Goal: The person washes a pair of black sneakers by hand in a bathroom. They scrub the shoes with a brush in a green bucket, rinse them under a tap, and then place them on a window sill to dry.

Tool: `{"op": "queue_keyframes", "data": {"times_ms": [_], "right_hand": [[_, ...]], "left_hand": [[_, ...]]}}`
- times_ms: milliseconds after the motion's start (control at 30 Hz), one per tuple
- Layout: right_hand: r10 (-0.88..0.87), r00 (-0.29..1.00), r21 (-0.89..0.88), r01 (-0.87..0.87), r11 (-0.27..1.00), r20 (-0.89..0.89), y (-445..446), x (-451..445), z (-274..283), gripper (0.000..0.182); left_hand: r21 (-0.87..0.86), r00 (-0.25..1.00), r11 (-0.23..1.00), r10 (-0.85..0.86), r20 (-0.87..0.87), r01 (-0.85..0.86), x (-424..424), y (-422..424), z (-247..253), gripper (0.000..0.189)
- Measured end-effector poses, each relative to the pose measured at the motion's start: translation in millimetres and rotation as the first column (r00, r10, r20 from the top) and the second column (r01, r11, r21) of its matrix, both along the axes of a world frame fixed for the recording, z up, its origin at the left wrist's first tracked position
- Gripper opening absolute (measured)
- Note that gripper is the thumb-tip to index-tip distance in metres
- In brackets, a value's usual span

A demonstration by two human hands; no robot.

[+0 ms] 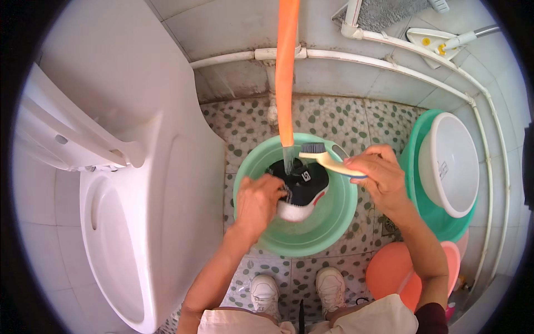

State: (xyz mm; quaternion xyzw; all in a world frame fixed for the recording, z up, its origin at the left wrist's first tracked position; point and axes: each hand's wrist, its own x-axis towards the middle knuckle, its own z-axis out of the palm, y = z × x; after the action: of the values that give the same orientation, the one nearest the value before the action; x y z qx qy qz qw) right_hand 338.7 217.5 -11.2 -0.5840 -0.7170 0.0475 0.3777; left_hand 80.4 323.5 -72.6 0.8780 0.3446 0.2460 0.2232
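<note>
My left hand (pixel 259 198) grips the near-left side of a black shoe (pixel 306 190) with a white sole edge and a red patch. The shoe is tilted inside a pale green plastic basin (pixel 294 246), which has some water in it. From the end of an orange hose (pixel 285 96), water (pixel 288 160) runs down onto the shoe. Over the basin's right rim, my right hand (pixel 381 177) holds a scrub brush (pixel 329 162) by its cream and blue handle. Its grey bristles point up and away, apart from the shoe.
On the left stands a white toilet (pixel 112 250) with its lid raised. A white basin (pixel 452 167) is stacked in a green basin (pixel 438 221) at right, beside orange basins (pixel 388 267). White pipes (pixel 358 58) run along the tiled wall. A floor drain (pixel 389 225) lies near my right forearm.
</note>
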Motion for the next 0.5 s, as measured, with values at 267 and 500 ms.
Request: {"op": "queue_keyframes", "data": {"times_ms": [267,500], "right_hand": [[-0.117,0.992,0.072,0.120,0.990,-0.056,-7.7,13.2,14.7,0.033],[-0.141,0.988,0.085,0.147,0.986,-0.067,-7.8,13.4,18.2,0.034]], "left_hand": [[0.019,0.977,0.978,0.206,-0.060,-0.205,18.3,43.1,6.3,0.019],[-0.067,0.969,0.970,0.226,-0.099,-0.233,21.8,42.5,14.9,0.021]]}}
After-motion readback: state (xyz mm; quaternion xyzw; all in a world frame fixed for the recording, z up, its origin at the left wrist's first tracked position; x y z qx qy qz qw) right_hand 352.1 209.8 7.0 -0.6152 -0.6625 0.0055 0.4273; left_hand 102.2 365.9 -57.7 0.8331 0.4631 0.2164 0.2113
